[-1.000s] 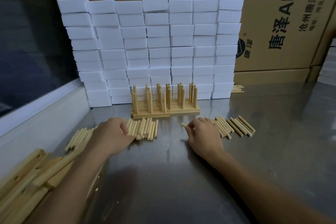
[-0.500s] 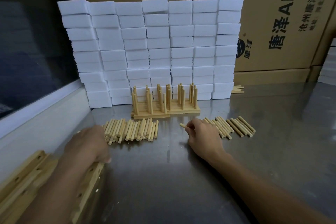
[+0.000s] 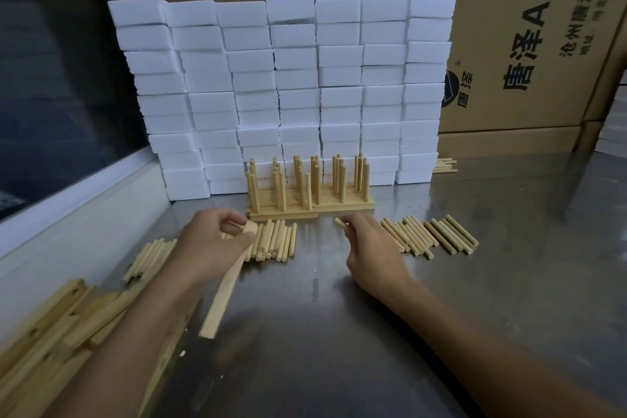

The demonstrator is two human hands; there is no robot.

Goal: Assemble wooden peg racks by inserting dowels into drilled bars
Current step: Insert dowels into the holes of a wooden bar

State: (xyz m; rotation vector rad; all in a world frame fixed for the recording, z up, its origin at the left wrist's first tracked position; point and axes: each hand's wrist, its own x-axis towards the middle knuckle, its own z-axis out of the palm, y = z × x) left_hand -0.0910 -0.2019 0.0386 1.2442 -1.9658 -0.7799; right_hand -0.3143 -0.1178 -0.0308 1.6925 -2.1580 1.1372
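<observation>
Left hand grips a bar; right hand, at 3 o'clock, pinches a dowel. Turn holes up, enter the dowel square.

Dim, even overhead light leaves the metal table with soft grey glare patches and faint smeared reflections, the white foam blocks read brightest, the window at left is dark, the wide lens bows the edges, and the wooden bar shows motion blur.
</observation>
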